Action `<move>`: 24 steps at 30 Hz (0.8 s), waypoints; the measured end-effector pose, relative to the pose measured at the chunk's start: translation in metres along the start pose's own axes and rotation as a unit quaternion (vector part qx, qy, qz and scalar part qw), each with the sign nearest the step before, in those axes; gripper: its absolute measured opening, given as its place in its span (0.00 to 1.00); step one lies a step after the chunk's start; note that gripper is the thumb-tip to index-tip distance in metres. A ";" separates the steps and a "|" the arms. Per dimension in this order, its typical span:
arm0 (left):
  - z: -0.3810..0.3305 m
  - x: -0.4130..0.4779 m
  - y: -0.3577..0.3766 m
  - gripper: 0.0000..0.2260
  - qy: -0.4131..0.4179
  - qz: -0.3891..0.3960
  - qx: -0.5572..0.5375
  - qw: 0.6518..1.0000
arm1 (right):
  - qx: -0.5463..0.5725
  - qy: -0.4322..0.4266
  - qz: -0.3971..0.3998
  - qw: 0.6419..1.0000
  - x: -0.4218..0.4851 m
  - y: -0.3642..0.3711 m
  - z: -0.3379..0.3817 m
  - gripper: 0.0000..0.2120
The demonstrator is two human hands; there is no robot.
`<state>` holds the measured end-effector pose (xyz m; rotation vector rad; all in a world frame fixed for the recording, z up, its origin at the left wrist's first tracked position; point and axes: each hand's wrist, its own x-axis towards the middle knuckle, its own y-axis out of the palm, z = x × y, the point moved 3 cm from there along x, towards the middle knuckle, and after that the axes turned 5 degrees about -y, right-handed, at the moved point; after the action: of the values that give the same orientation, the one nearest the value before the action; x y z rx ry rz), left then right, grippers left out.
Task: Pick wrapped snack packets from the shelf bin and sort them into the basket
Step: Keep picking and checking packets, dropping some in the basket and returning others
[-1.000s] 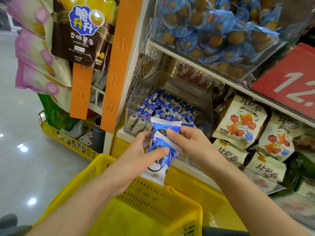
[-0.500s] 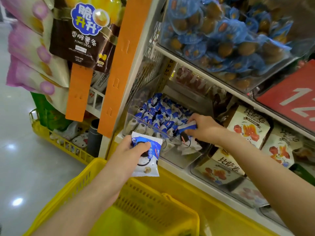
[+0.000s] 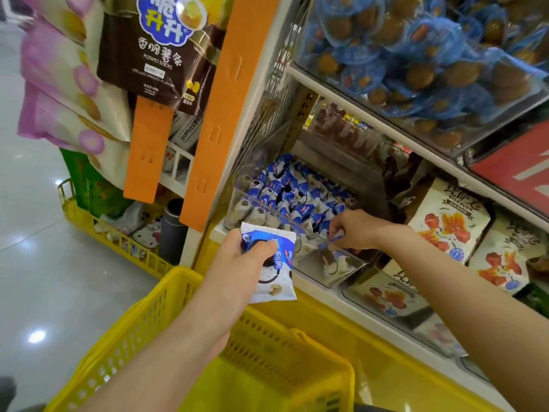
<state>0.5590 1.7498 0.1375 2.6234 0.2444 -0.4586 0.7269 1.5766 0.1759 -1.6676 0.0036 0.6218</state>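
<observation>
My left hand grips a blue-and-white snack packet by its top, above the far rim of the yellow basket. My right hand reaches into the clear shelf bin, which holds several blue-and-white packets. Its fingers are curled down among the packets at the bin's front right and pinch a blue packet edge. The fingertips are partly hidden behind the bin's clear wall.
An orange upright strip stands left of the bin. Above is a shelf bin of blue-wrapped round snacks. White pouches with red print lie right of the bin. A second yellow basket sits on the floor at left.
My right hand let go of the packet that both hands held, reached into the bin and now sits lower at its front right. My left hand keeps its packet, held above the basket's far rim.
</observation>
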 end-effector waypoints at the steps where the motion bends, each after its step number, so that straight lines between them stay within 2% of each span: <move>1: 0.000 0.000 0.000 0.04 0.000 -0.002 0.000 1.000 | -0.042 0.003 0.001 0.999 0.000 -0.003 0.000 0.05; 4: -0.001 0.000 0.001 0.06 0.005 -0.016 -0.006 1.000 | -0.094 0.021 0.000 0.995 0.001 -0.007 -0.001 0.08; 11: 0.002 -0.005 0.003 0.06 0.018 -0.033 -0.008 0.999 | -0.051 -0.003 -0.054 0.997 0.000 0.000 -0.003 0.07; 14: 0.002 -0.005 0.004 0.06 0.034 -0.037 0.011 0.999 | 0.043 -0.032 -0.162 0.985 -0.010 -0.003 0.004 0.07; 17: 0.005 -0.005 0.007 0.07 0.056 -0.028 0.036 0.997 | 0.128 -0.095 -0.305 0.939 -0.036 -0.004 0.024 0.06; 19: 0.009 -0.005 0.009 0.08 0.064 -0.018 0.049 0.997 | 0.167 -0.147 -0.349 0.910 -0.056 0.004 0.042 0.08; 21: 0.013 -0.005 0.012 0.10 0.072 -0.013 0.063 0.995 | 0.285 -0.168 -0.313 0.890 -0.073 0.016 0.058 0.12; 24: 0.018 -0.004 0.014 0.08 0.076 0.000 0.079 0.994 | 0.431 -0.166 -0.206 0.863 -0.085 0.036 0.073 0.12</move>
<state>0.5541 1.7282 0.1297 2.8176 0.2669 -0.2876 0.6132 1.6074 0.1726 -0.6429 -0.2796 0.4625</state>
